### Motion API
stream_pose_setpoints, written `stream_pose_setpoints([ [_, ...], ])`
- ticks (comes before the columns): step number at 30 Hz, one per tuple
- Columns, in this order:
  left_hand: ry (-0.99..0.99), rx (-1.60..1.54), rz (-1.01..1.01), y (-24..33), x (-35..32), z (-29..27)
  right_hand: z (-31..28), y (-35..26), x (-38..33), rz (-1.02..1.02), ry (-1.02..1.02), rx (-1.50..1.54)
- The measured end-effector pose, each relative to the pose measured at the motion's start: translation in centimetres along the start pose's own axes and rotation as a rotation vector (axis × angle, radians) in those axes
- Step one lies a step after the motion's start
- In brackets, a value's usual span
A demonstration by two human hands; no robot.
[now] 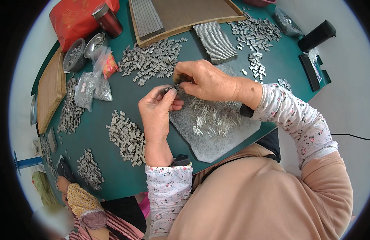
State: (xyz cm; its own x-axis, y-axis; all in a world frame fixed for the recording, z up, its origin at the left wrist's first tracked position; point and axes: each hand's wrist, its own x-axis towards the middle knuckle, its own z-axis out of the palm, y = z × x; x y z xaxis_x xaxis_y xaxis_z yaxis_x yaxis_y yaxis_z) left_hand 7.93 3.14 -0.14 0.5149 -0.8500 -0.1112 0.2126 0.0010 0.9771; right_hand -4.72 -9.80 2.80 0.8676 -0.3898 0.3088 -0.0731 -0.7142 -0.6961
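Green table [113,176] carries the whole job: wooden tray [185,14] at the far edge with grey pieces lined up in rows, loose heaps of small grey metal clips [153,60] spread around it, grey felt mat [217,136] right in front of the person with a scatter of thin silver pins [211,116] on it. Step in hand looks like assembly, pin into clip. Left hand [157,110] pinches a small dark metal piece [171,88] between thumb and forefinger, closed tight on it, just above the mat's far edge. Right hand [203,80] meets it from the other side, fingertips closed at the same spot; probably holding a pin, but too small to tell for sure. Next move, my read: line the pin up with the piece's hole and press it home, so it calls for fine alignment, not force. Packaging: red bag [73,18] at the far left corner, dark red cylindrical flask [108,19] leaning on it, two round metal bowls [83,50] beside, clear plastic bags [91,86] of small parts below them, one with orange contents. Another person's patterned sleeve [83,202] at lower left.
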Motion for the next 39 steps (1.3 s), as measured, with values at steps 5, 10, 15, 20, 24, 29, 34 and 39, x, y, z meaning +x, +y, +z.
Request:
stream_pose_setpoints([
  [5, 0.0, -0.035, 0.009, -0.2, 0.0, 0.0, 0.0, -0.6, 0.2, 0.041, 0.007, 0.089],
  [10, -0.024, 0.015, 0.014, 0.2, -0.1, 0.3, 0.7, 0.1, -0.1, 0.067, 0.083, 0.144],
  [15, -0.098, 0.045, -0.022, 0.2, -0.1, -0.1, -1.1, 0.9, 0.9, 0.16, -0.154, 0.293],
  [20, -0.064, -0.056, -0.057, 0.4, 0.0, -0.1, 0.4, 3.3, 3.0, -0.108, -0.055, -0.362],
  [24, -0.02, -0.197, -0.041, 0.4, 0.1, -0.8, 2.4, 2.7, 4.2, -0.094, -0.167, -0.625],
  [29, 0.017, -0.232, -0.025, 0.6, 0.2, -1.1, 2.5, 2.7, 4.2, -0.103, -0.194, -0.629],
  [34, 0.02, -0.235, -0.036, 0.6, 0.2, -1.1, 1.4, 2.9, 3.8, -0.28, -0.239, -0.69],
  [39, 0.029, -0.164, -0.029, 0.6, 0.2, -0.9, -2.2, 0.7, 2.1, -0.27, -0.418, -0.63],
])
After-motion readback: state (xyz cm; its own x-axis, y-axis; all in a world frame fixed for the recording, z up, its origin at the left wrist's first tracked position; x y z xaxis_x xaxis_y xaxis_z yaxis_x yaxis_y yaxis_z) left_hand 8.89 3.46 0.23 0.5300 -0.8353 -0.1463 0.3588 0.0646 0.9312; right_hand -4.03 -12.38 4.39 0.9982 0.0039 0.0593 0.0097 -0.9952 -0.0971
